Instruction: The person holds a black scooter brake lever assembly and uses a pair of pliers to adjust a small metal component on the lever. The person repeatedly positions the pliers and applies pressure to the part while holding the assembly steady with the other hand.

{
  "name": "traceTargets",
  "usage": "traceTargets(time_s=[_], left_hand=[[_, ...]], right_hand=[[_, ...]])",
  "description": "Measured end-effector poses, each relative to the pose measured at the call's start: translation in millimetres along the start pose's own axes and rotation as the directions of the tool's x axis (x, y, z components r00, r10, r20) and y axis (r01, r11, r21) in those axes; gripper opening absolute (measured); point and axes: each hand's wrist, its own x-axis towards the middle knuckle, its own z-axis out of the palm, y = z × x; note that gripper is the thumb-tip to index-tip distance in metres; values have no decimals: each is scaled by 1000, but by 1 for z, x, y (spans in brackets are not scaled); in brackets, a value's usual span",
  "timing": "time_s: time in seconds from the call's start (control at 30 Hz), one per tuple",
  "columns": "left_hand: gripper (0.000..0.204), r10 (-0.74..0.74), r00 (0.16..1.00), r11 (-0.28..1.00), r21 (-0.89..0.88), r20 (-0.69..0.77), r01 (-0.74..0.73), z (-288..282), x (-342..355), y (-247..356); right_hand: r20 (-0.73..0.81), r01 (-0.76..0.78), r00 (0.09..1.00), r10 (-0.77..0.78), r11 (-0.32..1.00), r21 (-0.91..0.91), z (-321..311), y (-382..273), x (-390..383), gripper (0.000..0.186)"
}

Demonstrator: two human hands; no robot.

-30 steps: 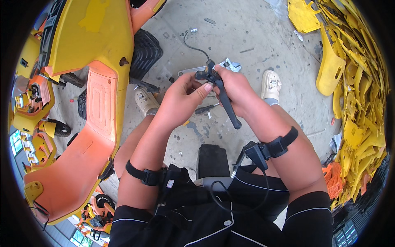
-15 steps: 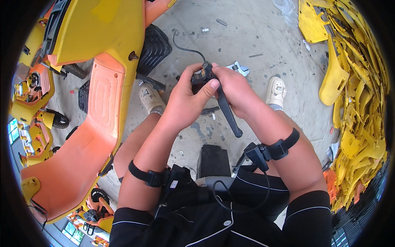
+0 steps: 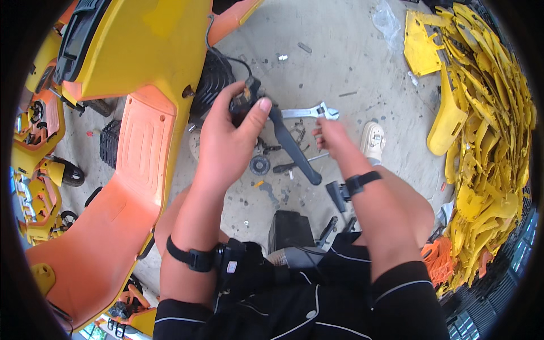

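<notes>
My left hand (image 3: 226, 133) is closed around the black clamp end of a brake lever (image 3: 294, 150). Its long lever arm points down to the right, and a thin black cable (image 3: 247, 67) rises from the clamp. Lower right of the clamp, my right hand (image 3: 333, 137) is away from the lever with its fingers curled; whether anything is inside them is hidden. Just beyond that hand lies a silver adjustable wrench (image 3: 303, 113). A screwdriver (image 3: 286, 168) with a dark handle lies on the floor below the hand, its shaft pointing toward it.
A yellow and orange scooter body (image 3: 141, 136) stands close on my left. Stacked yellow plastic panels (image 3: 487, 147) line the right side. A small dark round part (image 3: 259, 165) is on the floor, and a black box-like object (image 3: 288, 228) sits between my legs.
My right hand has let go of the brake lever and moved down and right, toward the floor tools. The left hand has shifted left with the lever, uncovering the wrench and screwdriver.
</notes>
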Motion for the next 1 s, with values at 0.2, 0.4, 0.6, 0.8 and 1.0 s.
traceTargets(time_s=[0.2,0.4,0.6,0.8,1.0], left_hand=[[48,-45,997,999,13,-57,45,-9,-1,-10],[49,-151,987,967,214,58,136,-7,1,-17],[45,-188,982,964,196,20,180,-11,10,-29],[46,-244,970,947,220,14,235,-14,20,-27],[49,-293,955,931,241,40,275,-8,22,-24]], right_hand=[[-55,-67,996,69,997,33,34,93,122,23],[-153,21,988,9,981,193,60,134,200,26],[-166,-78,982,86,995,56,87,99,229,43],[-192,-124,981,24,840,-528,88,85,250,63],[-248,-160,969,24,823,-545,93,91,256,65]])
